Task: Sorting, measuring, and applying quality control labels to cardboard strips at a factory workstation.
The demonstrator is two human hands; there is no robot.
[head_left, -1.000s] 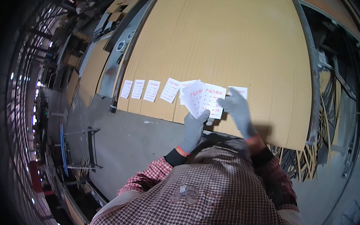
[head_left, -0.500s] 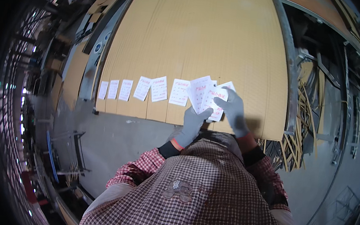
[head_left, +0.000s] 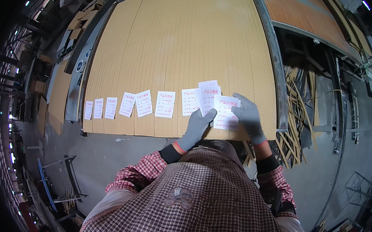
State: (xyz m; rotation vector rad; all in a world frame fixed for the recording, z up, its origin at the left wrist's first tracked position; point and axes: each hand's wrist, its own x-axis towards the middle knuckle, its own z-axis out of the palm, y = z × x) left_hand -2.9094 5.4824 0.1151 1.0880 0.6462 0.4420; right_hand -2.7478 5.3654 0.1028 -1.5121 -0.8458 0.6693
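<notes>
My left hand (head_left: 198, 128), in a grey glove with a red cuff, is closed around a small fan of white printed cards (head_left: 209, 91), its thumb pressed on their near part. Beside it my gloved right hand (head_left: 250, 119) grips the right edge of another white card (head_left: 224, 119) with red and dark print. That card overlaps the fan's right side. Just left of the fan a flat card (head_left: 188, 102) lies partly covered by it. Further left, several similar cards (head_left: 165, 104) lie in a row along the near edge of the cardboard sheet (head_left: 179, 40), some tilted.
A dark metal frame edge (head_left: 271, 52) borders the sheet on the right, with thin wooden strips (head_left: 293, 125) heaped below it. Grey floor (head_left: 120, 154) lies at the near side. Cardboard pieces (head_left: 81, 23) are stacked at the far left.
My view has shifted, so the sheet sits further left and lower. Another flat card now shows at the row's right end. The right hand's card has come apart from the fan somewhat.
</notes>
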